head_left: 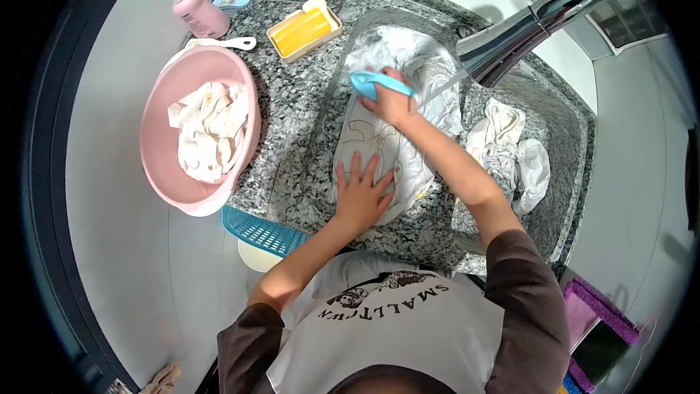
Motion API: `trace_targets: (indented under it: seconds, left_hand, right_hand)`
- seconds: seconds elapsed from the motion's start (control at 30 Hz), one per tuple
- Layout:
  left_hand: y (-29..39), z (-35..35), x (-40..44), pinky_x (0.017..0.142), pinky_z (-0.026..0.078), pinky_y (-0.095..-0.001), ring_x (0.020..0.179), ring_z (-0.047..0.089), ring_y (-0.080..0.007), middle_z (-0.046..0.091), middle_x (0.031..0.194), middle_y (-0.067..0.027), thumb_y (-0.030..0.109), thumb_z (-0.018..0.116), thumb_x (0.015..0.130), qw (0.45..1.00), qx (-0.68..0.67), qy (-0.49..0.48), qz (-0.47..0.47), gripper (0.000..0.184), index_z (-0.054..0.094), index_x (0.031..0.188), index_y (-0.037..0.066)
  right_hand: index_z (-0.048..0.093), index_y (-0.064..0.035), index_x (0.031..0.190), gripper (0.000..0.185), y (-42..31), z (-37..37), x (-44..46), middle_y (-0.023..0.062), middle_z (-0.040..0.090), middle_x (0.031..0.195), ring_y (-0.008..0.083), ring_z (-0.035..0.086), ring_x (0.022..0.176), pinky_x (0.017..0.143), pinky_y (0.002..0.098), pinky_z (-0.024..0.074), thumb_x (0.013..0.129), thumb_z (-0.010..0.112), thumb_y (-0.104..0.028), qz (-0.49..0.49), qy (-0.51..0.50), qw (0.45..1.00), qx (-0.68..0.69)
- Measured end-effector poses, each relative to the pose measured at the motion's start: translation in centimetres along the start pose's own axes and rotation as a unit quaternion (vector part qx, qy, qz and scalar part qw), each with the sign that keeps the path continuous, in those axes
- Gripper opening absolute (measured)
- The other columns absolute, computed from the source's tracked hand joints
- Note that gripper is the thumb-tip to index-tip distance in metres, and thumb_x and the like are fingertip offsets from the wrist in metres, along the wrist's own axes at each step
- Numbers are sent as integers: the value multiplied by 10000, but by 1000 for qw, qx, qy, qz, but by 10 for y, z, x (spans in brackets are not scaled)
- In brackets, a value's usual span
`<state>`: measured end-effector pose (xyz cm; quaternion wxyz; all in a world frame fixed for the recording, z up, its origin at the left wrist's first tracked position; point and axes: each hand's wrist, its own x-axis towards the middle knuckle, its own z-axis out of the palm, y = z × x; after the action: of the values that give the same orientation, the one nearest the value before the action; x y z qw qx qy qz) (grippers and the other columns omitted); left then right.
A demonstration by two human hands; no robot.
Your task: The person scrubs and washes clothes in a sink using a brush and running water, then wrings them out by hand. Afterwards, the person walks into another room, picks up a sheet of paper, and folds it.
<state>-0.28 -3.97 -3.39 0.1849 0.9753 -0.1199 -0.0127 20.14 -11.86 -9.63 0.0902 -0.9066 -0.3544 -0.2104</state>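
Observation:
A wet white garment (372, 138) with dark outline drawings lies spread over the granite washing surface in front of me. My right hand (392, 102) grips a light blue scrub brush (364, 80) by its handle, resting on the garment's upper part. The brush's underside is hidden. Lower down, my left hand (362, 197) lies flat on the same garment with its fingers spread. More bunched white fabric (397, 44) sits just beyond the brush.
A chrome faucet (539, 25) reaches in from the upper right. Crumpled white cloths (503, 146) lie in the right-hand basin. At left are a pink tub (157, 142) holding white clothes (211, 131), a pink pump bottle (200, 13), yellow soap (302, 33) in a dish and a teal basket (262, 230).

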Motion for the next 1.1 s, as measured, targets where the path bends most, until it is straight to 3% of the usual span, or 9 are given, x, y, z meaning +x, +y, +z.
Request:
trace_targets:
  seconds: [0.07,0.2,0.27,0.33,0.5,0.67,0.9,1.03,1.1]
  left_hand:
    - [-3,0,0,969,121,-606,1244,217,-384,334,1325,-100,380,487,801,1000,-9,-13,3,396,519,1161,217]
    - [-11,-1,-8,1010,153,-520,1262,233,-310,345,1325,-81,326,496,803,998,-9,-42,54,378,513,1163,212]
    - [-13,-11,-3,1017,156,-500,1226,289,-299,375,1296,-83,322,485,812,997,-3,-49,65,397,486,1191,206]
    - [-13,-17,-12,1024,159,-479,1189,345,-287,406,1267,-86,319,474,821,995,-2,-69,74,416,458,1219,200]
    - [-31,-60,18,1016,183,-473,1247,274,-316,359,1314,-117,270,517,794,977,-14,-214,-13,399,489,1176,159]
    - [-6,15,81,1017,182,-466,1251,259,-323,327,1327,-146,359,440,837,995,-62,-77,-20,508,377,1261,87]
    - [-70,15,97,1018,181,-463,1273,216,-320,272,1361,-139,389,414,848,995,96,-32,10,578,284,1316,74]
    - [-50,-7,110,1013,204,-446,1247,263,-332,294,1354,-126,364,424,831,978,170,-115,-21,526,367,1271,81]
    - [-26,0,112,1000,223,-468,1234,284,-335,306,1345,-124,339,454,812,986,21,-104,127,484,428,1226,90]
  right_hand:
    - [417,-144,1242,657,-7,-38,13,159,464,1040,301,465,923,776,408,404,676,641,-390,79,-88,990,73]
    - [485,-160,1188,578,-48,-82,-26,124,479,1038,281,484,941,780,388,406,675,650,-368,-34,-120,976,179]
    - [493,-160,1180,558,5,18,-14,125,497,1039,275,485,961,803,378,405,681,635,-367,-124,-79,983,-107]
    - [488,-147,1183,570,15,-18,14,135,499,1054,274,488,957,811,376,406,680,630,-374,-13,-199,969,145]
    - [483,-78,1158,537,47,-47,10,164,509,1001,334,488,889,774,418,409,729,542,-395,59,-5,989,137]
    - [462,-45,1163,569,37,-107,-39,228,510,1033,373,473,986,829,407,404,742,549,-418,249,-152,937,192]
    - [201,121,1263,811,-11,-117,-85,307,327,1262,364,320,1209,994,346,259,796,516,-464,506,-97,732,445]
    - [146,20,1323,801,-43,-148,-97,229,275,1319,307,298,1219,971,374,287,802,508,-468,622,-111,560,535]
    - [95,-50,1346,781,-48,-149,-116,190,274,1318,280,301,1211,945,401,313,810,498,-452,603,-69,324,726]
